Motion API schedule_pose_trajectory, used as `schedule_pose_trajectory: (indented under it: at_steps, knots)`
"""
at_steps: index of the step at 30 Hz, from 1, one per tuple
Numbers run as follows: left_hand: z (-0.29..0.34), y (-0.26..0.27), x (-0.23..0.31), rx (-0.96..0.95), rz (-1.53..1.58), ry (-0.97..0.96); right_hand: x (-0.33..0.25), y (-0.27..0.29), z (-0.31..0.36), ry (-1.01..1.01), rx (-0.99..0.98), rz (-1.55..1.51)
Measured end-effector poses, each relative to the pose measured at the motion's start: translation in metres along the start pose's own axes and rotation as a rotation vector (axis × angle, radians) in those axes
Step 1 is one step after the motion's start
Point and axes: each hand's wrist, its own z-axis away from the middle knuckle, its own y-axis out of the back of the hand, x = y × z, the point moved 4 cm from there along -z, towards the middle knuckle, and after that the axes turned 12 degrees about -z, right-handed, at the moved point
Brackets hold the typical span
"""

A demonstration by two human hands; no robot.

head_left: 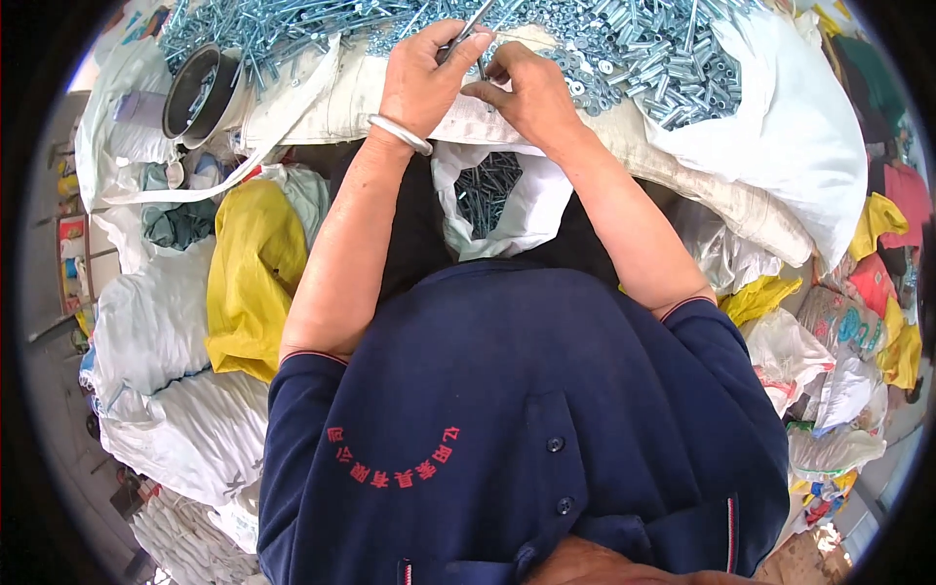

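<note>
At the edge of the work surface, my left hand point(427, 78) is closed around a slim metal rod point(472, 27) that points up and to the right. Close beside it, the thumb and fingers of my right hand point(534, 96) come together at the left hand's fingertips. A small dark piece shows there, too small to name. Below both hands, a white bag point(561, 203) stands open between my legs, with many dark screws or bolts point(486, 190) inside.
Long bolts point(263, 34) are heaped at the far left, washers point(585, 83) in the middle, and metal sleeves point(682, 78) at the right on white sacking point(765, 127). A dark round bowl point(203, 97) tilts at the left. Yellow point(255, 273) and white sacks point(161, 317) crowd the left side.
</note>
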Motion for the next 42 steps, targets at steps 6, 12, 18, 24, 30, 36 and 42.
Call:
schedule_pose_trajectory:
  at_steps: [6,12,18,24,30,36,42]
  knots:
    - [0.000,-0.005,-0.002,0.021,-0.014,-0.014,0.006,0.001,0.006,-0.055,0.132,-0.601]
    - [0.000,-0.006,0.006,0.021,-0.094,-0.087,0.012,0.011,0.012,-0.184,0.232,-0.499]
    - [0.000,-0.010,0.005,0.039,-0.042,-0.135,0.020,0.013,0.017,-0.119,0.326,-0.422]
    - [0.001,-0.013,0.007,0.036,-0.014,-0.122,0.012,0.004,0.020,-0.092,0.293,-0.562]
    - [0.001,-0.015,0.008,-0.003,-0.005,-0.117,0.009,-0.001,0.024,-0.115,0.298,-0.534]
    - [0.003,-0.014,0.012,0.020,-0.038,-0.186,0.017,0.003,0.027,-0.112,0.385,-0.565]
    - [0.003,-0.012,0.012,0.054,-0.049,-0.223,0.021,0.012,0.022,0.075,0.381,-0.316]
